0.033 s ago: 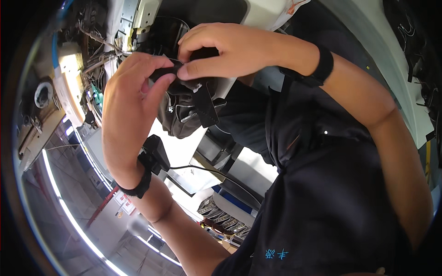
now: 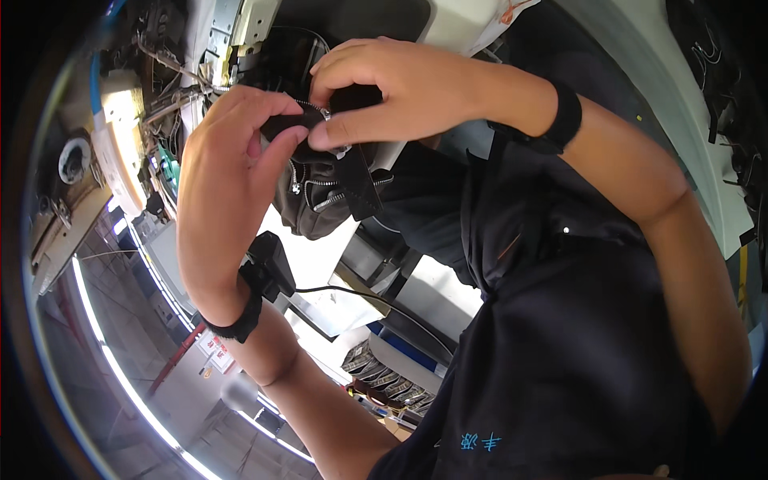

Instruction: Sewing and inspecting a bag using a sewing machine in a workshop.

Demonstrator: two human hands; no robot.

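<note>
A dark fabric bag (image 2: pixel 308 218) with silvery zippers (image 2: pixel 330 202) hangs below my two hands. My left hand (image 2: pixel 224 176) pinches a fold of its black cloth between thumb and fingers. Close by on the right, my right hand (image 2: pixel 412 88) is curled over the same cloth, thumb below and fingers above. A metal zipper end (image 2: pixel 325 114) shows between the two hands. From under the right thumb a flat black strap (image 2: pixel 358 186) dangles over the bag. The cloth inside the right hand is partly hidden.
Pale machine housing (image 2: pixel 460 24) stands just beyond the right hand, with metal brackets (image 2: pixel 254 22) at far left of it. A lit lamp (image 2: pixel 126 160) is at the left. A black cable (image 2: pixel 360 294) runs from the device (image 2: pixel 272 260) on my left wrist.
My right thumb has shifted slightly down and right, away from the left fingertips. More of the zipper end now shows between the hands. The left hand has hardly moved.
</note>
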